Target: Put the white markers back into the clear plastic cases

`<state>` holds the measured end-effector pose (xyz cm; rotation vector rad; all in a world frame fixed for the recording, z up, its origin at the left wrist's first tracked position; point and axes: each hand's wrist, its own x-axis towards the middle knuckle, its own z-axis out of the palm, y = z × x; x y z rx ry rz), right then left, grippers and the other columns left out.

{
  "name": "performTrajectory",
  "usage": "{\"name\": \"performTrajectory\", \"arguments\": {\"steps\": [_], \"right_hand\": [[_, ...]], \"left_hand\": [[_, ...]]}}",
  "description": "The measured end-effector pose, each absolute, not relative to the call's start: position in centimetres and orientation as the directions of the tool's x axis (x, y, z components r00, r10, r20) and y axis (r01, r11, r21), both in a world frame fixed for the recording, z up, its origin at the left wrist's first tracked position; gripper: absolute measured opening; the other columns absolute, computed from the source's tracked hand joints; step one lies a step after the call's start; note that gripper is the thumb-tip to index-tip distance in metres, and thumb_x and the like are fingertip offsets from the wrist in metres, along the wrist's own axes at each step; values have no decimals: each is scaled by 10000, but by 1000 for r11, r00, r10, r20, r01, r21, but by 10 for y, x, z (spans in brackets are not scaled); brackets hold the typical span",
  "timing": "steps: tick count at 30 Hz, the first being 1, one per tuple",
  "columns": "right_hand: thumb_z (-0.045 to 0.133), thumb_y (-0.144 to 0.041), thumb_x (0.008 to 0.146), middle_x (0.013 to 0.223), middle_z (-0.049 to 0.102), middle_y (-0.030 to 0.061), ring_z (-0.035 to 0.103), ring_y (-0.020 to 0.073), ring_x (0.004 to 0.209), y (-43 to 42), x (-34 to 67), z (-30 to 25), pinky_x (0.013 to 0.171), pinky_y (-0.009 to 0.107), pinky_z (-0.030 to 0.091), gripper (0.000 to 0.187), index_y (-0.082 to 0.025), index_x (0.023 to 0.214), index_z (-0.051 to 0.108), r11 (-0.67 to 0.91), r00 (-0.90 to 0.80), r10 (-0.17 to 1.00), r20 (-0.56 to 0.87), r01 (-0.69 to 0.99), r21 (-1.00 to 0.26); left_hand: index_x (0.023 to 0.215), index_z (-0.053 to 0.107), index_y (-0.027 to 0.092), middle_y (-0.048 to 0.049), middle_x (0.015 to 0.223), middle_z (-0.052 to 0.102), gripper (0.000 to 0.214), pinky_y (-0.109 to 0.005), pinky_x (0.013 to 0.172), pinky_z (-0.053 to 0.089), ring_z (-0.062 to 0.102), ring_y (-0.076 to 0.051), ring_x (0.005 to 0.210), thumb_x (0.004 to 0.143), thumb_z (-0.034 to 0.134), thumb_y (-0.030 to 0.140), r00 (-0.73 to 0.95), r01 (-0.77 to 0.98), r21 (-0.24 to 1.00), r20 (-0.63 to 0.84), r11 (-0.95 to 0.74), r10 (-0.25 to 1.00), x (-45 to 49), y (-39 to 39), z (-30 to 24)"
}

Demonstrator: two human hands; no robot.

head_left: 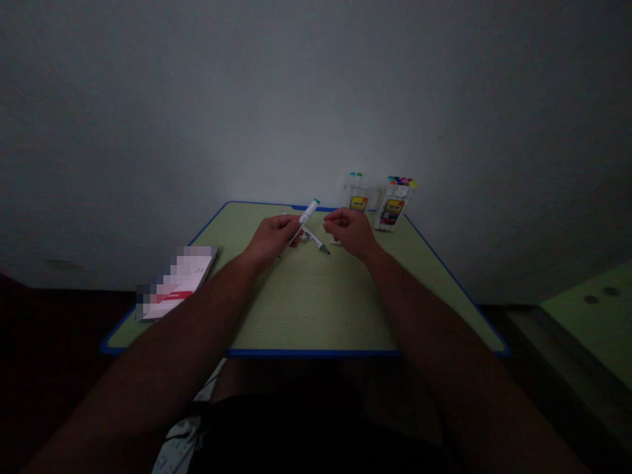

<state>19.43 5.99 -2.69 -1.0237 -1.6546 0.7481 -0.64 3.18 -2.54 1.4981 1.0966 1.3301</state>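
Note:
My left hand [272, 238] is closed around a white marker with a green cap [308, 213], which points up and to the right. A second white marker with a dark tip [316, 240] lies on the green table [306, 303] between my hands. My right hand [349, 230] rests curled on the table beside it, fingers pinched near a small white object I cannot make out. Two clear marker packs stand at the back: one with green caps [357, 193], one with several coloured caps [395, 203].
A booklet or card [178, 283] lies at the table's left edge. The table has a blue rim and stands against a grey wall. Another green surface [592, 316] is at the right, with a dark gap between. My lap is below the near edge.

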Motion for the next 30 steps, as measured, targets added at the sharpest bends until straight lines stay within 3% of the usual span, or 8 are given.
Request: {"name": "performTrajectory", "arguments": {"steps": [5,11,16,22,30], "right_hand": [[729,-336,749,644,654,-25,511,77,471,60,195,-24,450,213,416,254,-184,947,678,433,-96,901,422,198,-880],[730,-337,744,649,666,-9,494,69,455,61,196,-25,438,211,399,205,-172,861,697,423,-147,904,403,162,-891],[724,-328,733,641,662,-9,494,71,445,64,200,-24,398,202,361,186,-173,819,669,383,-87,923,375,95,-919],[703,-336,734,646,642,-30,488,65,443,73,214,-24,374,190,330,177,-185,794,633,330,56,942,331,29,-944],[703,-317,726,657,642,-27,502,68,457,76,220,-25,382,187,328,168,-187,807,633,300,95,949,302,33,-953]], "left_hand": [[880,779,169,-69,760,730,305,-257,523,431,562,-121,544,740,742,438,133,164,941,275,-295,952,-8,31,-27],[816,766,160,-73,665,710,259,-269,520,444,595,-149,545,735,748,406,134,258,913,290,-316,948,-9,31,-27],[819,777,175,-46,621,684,206,-259,506,411,555,-132,523,740,741,362,102,342,879,317,-333,943,-11,32,-25],[810,767,163,-19,621,664,163,-264,520,420,528,-118,522,662,772,232,-49,245,916,340,-319,939,-13,36,-24],[842,730,141,-17,669,661,209,-291,614,513,597,-127,581,634,752,134,-202,68,949,315,-308,927,-12,39,-24]]}}
